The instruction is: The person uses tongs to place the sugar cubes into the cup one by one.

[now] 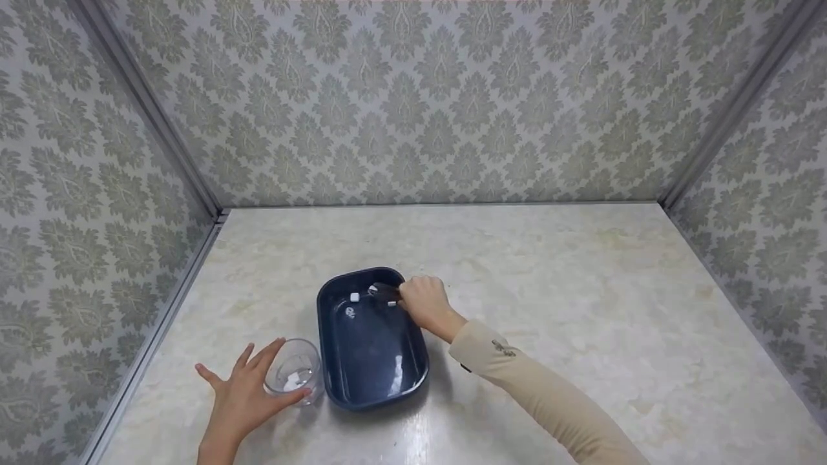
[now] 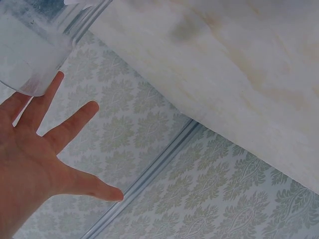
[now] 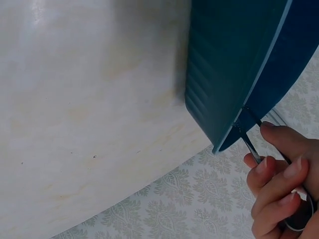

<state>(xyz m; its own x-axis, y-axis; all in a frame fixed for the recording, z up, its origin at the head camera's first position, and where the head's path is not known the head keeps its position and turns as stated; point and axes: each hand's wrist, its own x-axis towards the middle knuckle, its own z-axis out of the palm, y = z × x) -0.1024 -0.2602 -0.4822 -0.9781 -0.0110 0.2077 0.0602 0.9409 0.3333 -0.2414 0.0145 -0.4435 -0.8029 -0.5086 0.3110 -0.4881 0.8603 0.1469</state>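
A dark blue rectangular basin point(image 1: 371, 349) stands on the table, with a small white cube point(image 1: 355, 297) near its far left corner and another white piece point(image 1: 391, 303) near the tongs. My right hand point(image 1: 424, 300) grips metal tongs point(image 3: 251, 147) over the basin's far right rim; their tips point(image 1: 375, 290) reach inside. Left of the basin is a clear cup point(image 1: 313, 386) with white pieces point(image 1: 293, 380) in it. My left hand point(image 1: 242, 397) holds the cup between thumb and forefinger, the other fingers spread. In the left wrist view the cup point(image 2: 35, 55) is partly cut off.
The pale marbled table point(image 1: 549, 290) extends to the right and behind the basin. Patterned panels point(image 1: 439, 103) enclose it at the back and both sides, with grey metal strips point(image 1: 152, 116) at the corners. A small whitish mark point(image 1: 350, 312) shows on the basin floor; its nature is unclear.
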